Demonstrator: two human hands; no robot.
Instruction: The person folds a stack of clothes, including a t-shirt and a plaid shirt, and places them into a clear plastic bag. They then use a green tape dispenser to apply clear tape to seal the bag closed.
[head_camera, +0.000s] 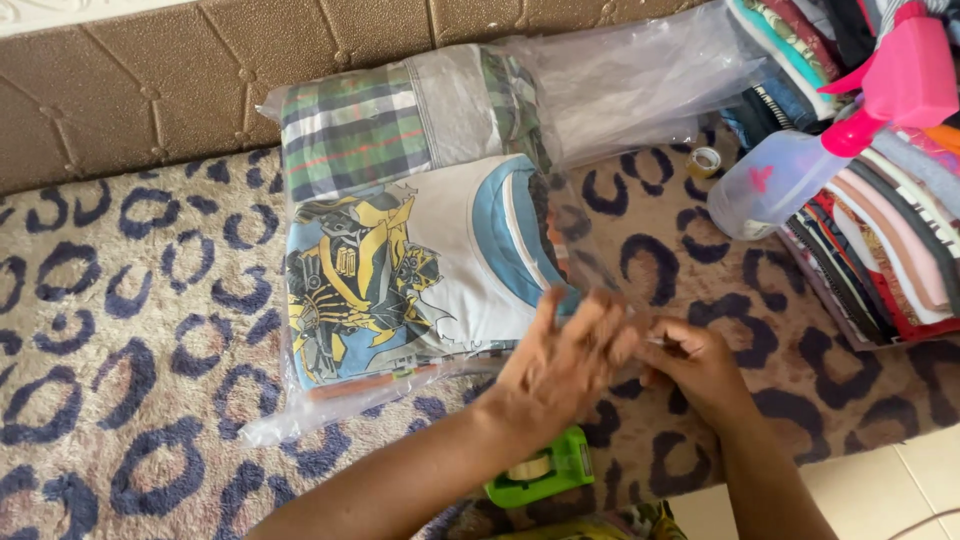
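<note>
Head view looks down on a leopard-print blanket (130, 330) where a clear plastic bag (420, 230) lies, packed with a folded white cartoon-robot shirt (400, 270) and a green plaid shirt (370, 125) above it. The left hand (560, 355) rests on the bag's lower right corner, its fingers (590, 315) held close together and blurred. The right hand (695, 365) sits just beside it, fingers pinching something small and thin that I cannot make out. A green tape dispenser (540, 470) lies below the left wrist. At upper right, a clear spray bottle with a pink trigger (800, 160) leans against a stack of folded clothes (880, 240), with a small tape roll (705, 160) near it.
</note>
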